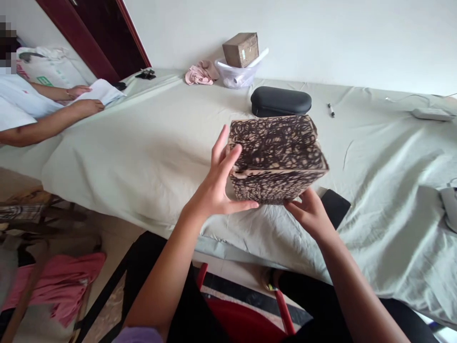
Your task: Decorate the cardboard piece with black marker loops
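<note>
Two hands on patterned box (276, 159) above table (143, 143): L hand (217, 183) fingers spread against side; R hand (310, 212) fingers cupping the bottom.

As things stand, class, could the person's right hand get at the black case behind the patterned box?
Probably not directly: the right hand is under the patterned box, which stands between it and the black case.
</note>
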Available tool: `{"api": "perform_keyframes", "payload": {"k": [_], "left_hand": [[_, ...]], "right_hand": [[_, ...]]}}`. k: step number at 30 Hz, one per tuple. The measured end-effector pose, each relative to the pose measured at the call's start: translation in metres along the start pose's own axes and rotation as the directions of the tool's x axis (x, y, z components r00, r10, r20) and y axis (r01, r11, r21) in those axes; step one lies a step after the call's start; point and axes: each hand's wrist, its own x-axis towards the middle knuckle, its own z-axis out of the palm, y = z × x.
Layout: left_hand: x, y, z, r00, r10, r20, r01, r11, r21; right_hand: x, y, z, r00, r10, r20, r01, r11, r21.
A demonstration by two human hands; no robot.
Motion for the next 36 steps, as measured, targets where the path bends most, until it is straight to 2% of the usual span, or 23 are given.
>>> {"api": "perform_keyframes", "payload": {"k": [2,4,13,17,20,24,26,29,32,36], "left_hand": [[0.002,0.014,-0.001,0.999,-0.031,-0.025,0.031,0.999,0.025],[0.002,0.020,-0.002,0.998,-0.046,-0.045,0.048,0.998,0.045],[0.000,0.021,-0.002,0.998,0.018,-0.061,-0.009,0.991,0.137],[-0.002,0.022,-0.006,0.999,0.040,0.016,-0.042,0.980,0.197],[-0.005,0.017,-0.005,0.998,0.065,0.027,-0.070,0.968,0.241],[-0.007,-0.004,0.003,0.984,0.169,-0.050,-0.151,0.954,0.261],[-0.006,-0.016,0.008,0.980,0.178,-0.089,-0.146,0.946,0.289],[-0.004,-0.026,0.011,0.977,0.197,-0.076,-0.139,0.871,0.471],[-0.002,-0.024,0.013,0.978,0.202,-0.055,-0.130,0.791,0.597],[-0.006,-0.012,0.019,0.984,0.137,-0.111,-0.041,0.789,0.613]], "right_hand": [[-0.001,0.000,0.001,0.999,-0.019,0.028,0.019,1.000,-0.009],[-0.002,0.000,0.003,0.999,-0.022,0.045,0.023,1.000,-0.004],[-0.008,-0.008,0.014,0.994,-0.008,0.112,0.013,0.999,-0.043],[-0.013,-0.006,0.023,0.994,-0.005,0.110,0.016,0.995,-0.098],[-0.015,-0.006,0.026,0.996,-0.003,0.093,0.010,0.997,-0.079],[-0.013,-0.015,0.026,0.998,-0.003,0.070,0.007,0.998,-0.059],[-0.013,-0.022,0.024,0.997,-0.047,0.058,0.053,0.994,-0.097],[-0.013,-0.029,0.019,0.969,-0.236,0.068,0.245,0.952,-0.184],[-0.014,-0.033,0.014,0.913,-0.386,0.131,0.407,0.865,-0.294],[-0.016,-0.039,0.014,0.868,-0.447,0.218,0.496,0.805,-0.324]]}}
